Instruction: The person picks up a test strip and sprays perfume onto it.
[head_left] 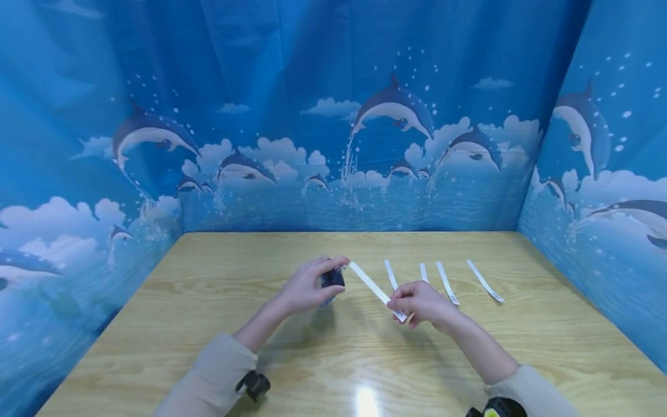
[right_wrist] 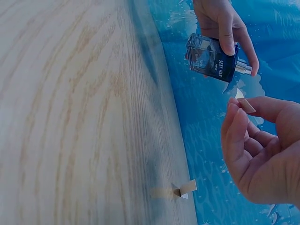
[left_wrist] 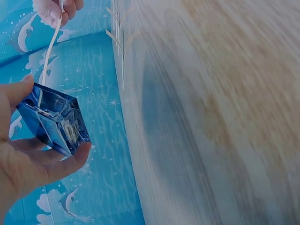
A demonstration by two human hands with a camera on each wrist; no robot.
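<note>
My left hand (head_left: 304,285) grips a dark blue glass perfume bottle (right_wrist: 211,58) above the table, its index finger on the silver spray nozzle (right_wrist: 243,68). White lettering on the bottle shows in the right wrist view, where it lies tilted on its side. Between thumb and fingers, my right hand (head_left: 426,306) pinches a white paper test strip (head_left: 371,285) near its printed end. The strip slants up toward the bottle, its far tip close beside the nozzle.
Several more white test strips (head_left: 484,281) lie spaced out on the light wood table (head_left: 219,278), behind and to the right of my right hand. A blue dolphin-print curtain (head_left: 292,197) closes off the back and sides.
</note>
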